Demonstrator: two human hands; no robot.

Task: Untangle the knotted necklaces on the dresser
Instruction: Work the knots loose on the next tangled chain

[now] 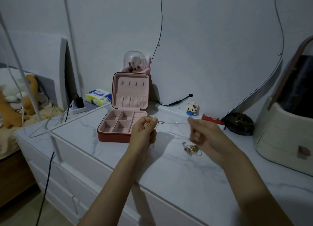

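Note:
A thin silver necklace [166,122] stretches taut above the white marble dresser top [169,171], between my two hands. My left hand [144,130] pinches its left end, where a small beaded piece hangs down. My right hand [200,132], blurred, has curled fingers and holds the chain's right end. A tangled heap of gold and silver necklaces [191,148] lies on the dresser just below my right hand, partly hidden by it.
An open red jewellery box [123,122] with pink compartments stands behind my left hand. A dark round object [239,125], a red stick [212,120], a small brick figure [191,108] and a cream organiser [284,137] stand at the right. The dresser's front edge runs under my forearms.

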